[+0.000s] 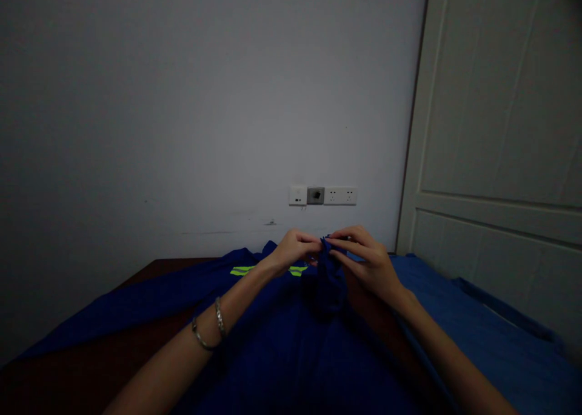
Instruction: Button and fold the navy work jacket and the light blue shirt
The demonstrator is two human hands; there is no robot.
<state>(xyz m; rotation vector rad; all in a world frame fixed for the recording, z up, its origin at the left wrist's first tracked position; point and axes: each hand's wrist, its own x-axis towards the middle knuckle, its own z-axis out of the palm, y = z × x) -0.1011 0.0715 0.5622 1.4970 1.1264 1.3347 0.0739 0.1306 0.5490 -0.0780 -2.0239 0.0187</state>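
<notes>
A dark blue work jacket [273, 342] with yellow-green and grey reflective strips [297, 271] lies spread in front of me. One long sleeve [131, 300] stretches out to the left. My left hand [293, 248], with a bracelet on its wrist, pinches the top edge of a bunched part [331, 291] of this garment, lifted above the rest. On the other side of that bunch, my right hand [364, 257] has its fingers closed on the same edge. Whether this part is a cuff or a collar, I cannot tell.
Below the jacket is a dark reddish-brown table [109, 342]. Lighter blue cloth [459, 330] lies at the right, beside a pale panelled door [495, 112]. A wall with sockets [340, 196] rises behind the table.
</notes>
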